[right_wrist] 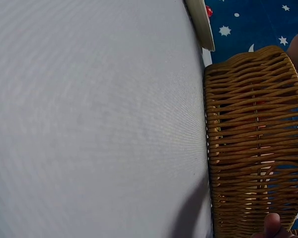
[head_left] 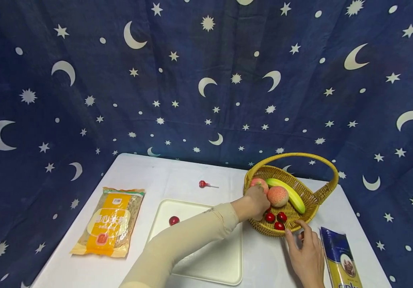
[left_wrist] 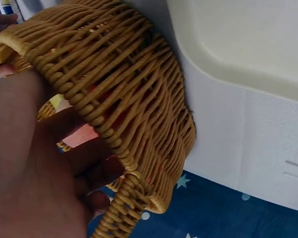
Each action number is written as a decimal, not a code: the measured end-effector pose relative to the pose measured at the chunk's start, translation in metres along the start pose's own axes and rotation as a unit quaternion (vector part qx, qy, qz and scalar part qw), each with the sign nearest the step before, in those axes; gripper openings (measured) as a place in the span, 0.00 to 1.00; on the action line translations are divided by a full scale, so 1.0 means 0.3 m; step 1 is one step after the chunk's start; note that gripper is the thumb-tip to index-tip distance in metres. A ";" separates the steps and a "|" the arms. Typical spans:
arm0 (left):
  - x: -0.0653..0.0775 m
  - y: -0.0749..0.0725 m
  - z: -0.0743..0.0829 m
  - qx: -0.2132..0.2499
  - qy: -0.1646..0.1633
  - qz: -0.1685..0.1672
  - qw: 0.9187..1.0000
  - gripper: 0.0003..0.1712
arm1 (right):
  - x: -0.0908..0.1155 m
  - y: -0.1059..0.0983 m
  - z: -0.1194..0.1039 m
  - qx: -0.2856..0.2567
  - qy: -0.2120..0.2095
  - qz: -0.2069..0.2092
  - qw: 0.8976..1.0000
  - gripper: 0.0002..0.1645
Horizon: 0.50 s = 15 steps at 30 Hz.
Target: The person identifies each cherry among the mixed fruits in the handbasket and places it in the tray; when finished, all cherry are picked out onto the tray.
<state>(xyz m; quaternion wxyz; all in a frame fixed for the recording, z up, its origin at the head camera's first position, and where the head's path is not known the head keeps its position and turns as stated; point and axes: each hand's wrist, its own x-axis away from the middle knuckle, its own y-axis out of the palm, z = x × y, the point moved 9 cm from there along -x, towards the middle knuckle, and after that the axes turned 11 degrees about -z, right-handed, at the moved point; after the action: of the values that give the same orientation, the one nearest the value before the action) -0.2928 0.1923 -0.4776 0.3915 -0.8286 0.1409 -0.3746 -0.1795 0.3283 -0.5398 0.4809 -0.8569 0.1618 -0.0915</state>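
A wicker basket with a tall handle holds a banana, a peach, a pinkish-red apple and several cherries. My left hand reaches over the basket's left rim, its bent fingers down inside beside the fruit. The left wrist view shows these fingers behind the wicker wall; I cannot tell whether they hold anything. At the front rim, my right hand grips the basket, with a thumb against the outer wall in the right wrist view.
A cream tray lies under my left forearm, with a cherry on it. Behind the tray is a red lollipop. An orange-labelled food bag lies at left, a blue-and-gold packet at right. A starry curtain hangs behind the table.
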 end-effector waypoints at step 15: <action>-0.024 0.024 0.016 0.066 0.002 -0.047 0.997 0.16 | 0.006 0.003 0.000 -0.005 0.003 -0.001 1.000 0.32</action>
<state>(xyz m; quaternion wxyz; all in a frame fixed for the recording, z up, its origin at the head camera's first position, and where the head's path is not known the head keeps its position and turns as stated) -0.2937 0.1939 -0.4888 0.4274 -0.8058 0.0771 -0.4025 -0.1780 0.3272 -0.5405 0.4760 -0.8590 0.1634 -0.0939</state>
